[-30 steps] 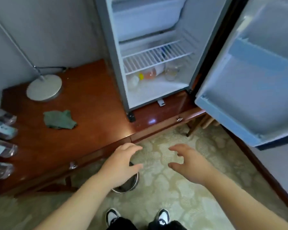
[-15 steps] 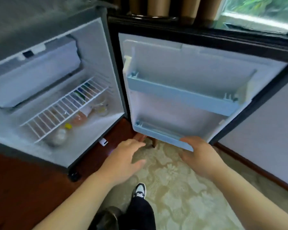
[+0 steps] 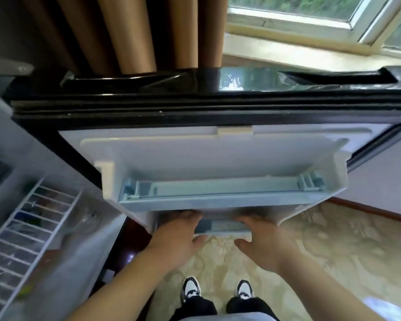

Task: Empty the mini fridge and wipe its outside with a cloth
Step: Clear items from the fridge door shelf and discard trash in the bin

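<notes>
Left hand [image 3: 178,235]: fingertips hidden beneath upper door shelf [image 3: 218,201].
Right hand [image 3: 264,242]: fingertips hidden likewise.
Lower door shelf [image 3: 220,226]: mostly covered.
Items [image 3: 31,220] under wire rack [image 3: 16,251]: blurred, unidentifiable.
Fridge body [image 3: 63,262]: cut by left edge.

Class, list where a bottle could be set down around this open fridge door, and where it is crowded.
Free: the upper door shelf, bare between its end brackets; the carpet between door and skirting. Crowded: the lower door shelf, where left hand and right hand reach.
</notes>
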`<action>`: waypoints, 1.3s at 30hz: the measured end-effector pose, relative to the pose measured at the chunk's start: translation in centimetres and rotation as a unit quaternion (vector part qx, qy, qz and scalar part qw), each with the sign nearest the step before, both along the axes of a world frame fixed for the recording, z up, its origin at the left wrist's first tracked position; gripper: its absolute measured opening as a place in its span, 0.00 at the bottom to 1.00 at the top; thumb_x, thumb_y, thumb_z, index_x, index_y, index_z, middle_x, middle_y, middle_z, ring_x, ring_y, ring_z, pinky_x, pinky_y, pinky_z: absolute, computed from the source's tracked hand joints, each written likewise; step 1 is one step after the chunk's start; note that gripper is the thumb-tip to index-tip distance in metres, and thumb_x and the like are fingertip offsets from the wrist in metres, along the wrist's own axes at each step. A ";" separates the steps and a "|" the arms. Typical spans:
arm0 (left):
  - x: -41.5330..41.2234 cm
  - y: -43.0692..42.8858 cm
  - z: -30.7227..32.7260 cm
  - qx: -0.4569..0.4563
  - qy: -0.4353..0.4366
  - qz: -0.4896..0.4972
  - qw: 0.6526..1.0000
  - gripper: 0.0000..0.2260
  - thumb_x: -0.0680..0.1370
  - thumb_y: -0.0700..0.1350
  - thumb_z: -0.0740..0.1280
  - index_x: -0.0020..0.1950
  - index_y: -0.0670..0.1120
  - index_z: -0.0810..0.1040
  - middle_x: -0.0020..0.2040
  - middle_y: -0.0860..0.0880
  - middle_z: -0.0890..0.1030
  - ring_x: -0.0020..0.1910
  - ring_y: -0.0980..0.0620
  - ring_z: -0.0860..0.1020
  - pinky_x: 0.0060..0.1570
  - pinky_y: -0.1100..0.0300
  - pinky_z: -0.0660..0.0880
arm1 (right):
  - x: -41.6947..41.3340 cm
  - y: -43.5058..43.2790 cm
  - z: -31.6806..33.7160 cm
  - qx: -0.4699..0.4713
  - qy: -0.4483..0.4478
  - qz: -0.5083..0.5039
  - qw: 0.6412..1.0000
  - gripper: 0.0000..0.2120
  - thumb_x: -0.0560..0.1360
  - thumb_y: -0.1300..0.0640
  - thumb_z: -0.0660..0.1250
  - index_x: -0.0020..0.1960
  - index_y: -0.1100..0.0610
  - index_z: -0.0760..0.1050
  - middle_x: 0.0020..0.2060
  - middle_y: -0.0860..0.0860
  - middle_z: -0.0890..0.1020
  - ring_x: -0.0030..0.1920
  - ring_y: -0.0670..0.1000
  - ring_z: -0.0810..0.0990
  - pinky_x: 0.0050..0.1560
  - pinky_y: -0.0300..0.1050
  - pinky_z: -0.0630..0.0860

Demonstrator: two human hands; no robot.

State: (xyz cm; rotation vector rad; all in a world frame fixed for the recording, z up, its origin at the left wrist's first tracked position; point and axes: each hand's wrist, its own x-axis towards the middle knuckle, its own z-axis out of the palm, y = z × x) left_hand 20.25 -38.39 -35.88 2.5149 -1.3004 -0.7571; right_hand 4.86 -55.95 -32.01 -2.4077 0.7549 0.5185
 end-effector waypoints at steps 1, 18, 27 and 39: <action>0.0 -0.1 -0.3 0.000 -0.007 -0.001 1.000 0.28 0.80 0.62 0.60 0.79 0.55 0.60 0.77 0.57 0.65 0.75 0.53 0.63 0.72 0.55 0.66 | 0.2 -0.1 -0.2 0.005 0.011 -0.002 1.000 0.27 0.79 0.47 0.66 0.76 0.45 0.65 0.72 0.44 0.70 0.70 0.48 0.70 0.65 0.37 0.66; -0.3 -0.1 -2.6 0.061 -0.053 -0.004 0.997 0.22 0.79 0.63 0.60 0.66 0.52 0.75 0.68 0.55 0.72 0.67 0.49 0.70 0.67 0.53 0.69 | 3.9 1.0 -2.7 0.004 0.140 0.094 0.986 0.24 0.78 0.48 0.65 0.73 0.50 0.70 0.68 0.51 0.75 0.67 0.54 0.74 0.65 0.44 0.72; 0.1 0.6 -1.8 0.049 -0.048 -0.045 0.997 0.24 0.79 0.61 0.62 0.73 0.52 0.71 0.75 0.57 0.67 0.73 0.51 0.64 0.72 0.57 0.58 | 3.7 1.3 -3.1 0.144 0.085 -0.059 0.984 0.28 0.76 0.54 0.73 0.74 0.52 0.71 0.61 0.51 0.76 0.45 0.52 0.81 0.43 0.44 0.79; -0.9 -0.5 -2.4 0.076 -0.056 -0.024 0.995 0.22 0.81 0.62 0.55 0.71 0.55 0.70 0.68 0.55 0.71 0.69 0.49 0.67 0.68 0.48 0.62 | -1.0 0.2 -4.0 0.121 -0.060 -0.020 0.991 0.26 0.78 0.57 0.71 0.74 0.47 0.71 0.64 0.35 0.67 0.70 0.42 0.70 0.66 0.32 0.65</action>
